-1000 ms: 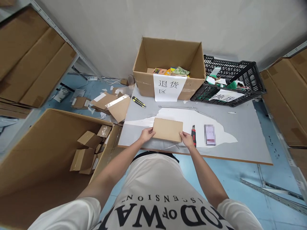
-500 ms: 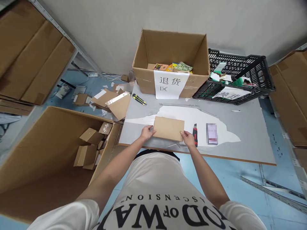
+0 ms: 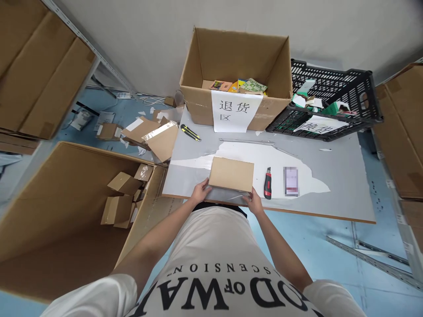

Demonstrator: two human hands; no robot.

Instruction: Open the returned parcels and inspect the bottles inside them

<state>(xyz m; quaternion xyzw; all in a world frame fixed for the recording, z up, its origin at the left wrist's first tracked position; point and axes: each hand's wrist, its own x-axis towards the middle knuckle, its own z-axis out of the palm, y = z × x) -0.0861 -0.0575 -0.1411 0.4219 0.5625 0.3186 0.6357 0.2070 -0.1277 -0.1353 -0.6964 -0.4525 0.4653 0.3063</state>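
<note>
A small flat cardboard box (image 3: 231,174) lies in front of me on the worktable (image 3: 194,152), its plain brown top facing up. At its near left corner is my left hand (image 3: 200,192), fingers bent against the edge. My right hand (image 3: 254,202) has its fingers and thumb at the near right corner. Between the hands, the box's front side is partly in shadow. To the right of the box rests a red and black utility knife (image 3: 268,185), and beyond it a phone-like rectangle (image 3: 291,181), blurred out.
Behind stand a large carton (image 3: 198,108) with colourful packets and a black plastic crate (image 3: 330,132) of small boxes. A yellow and black cutter (image 3: 191,132) lies at the table's left. A big open carton (image 3: 82,152) with small boxes and flattened cardboard (image 3: 163,143) are on the left.
Both hands have slid from the box's short ends toward its near corners and nearer to me. The view has shifted slightly, and the box's front side shows a little more.
</note>
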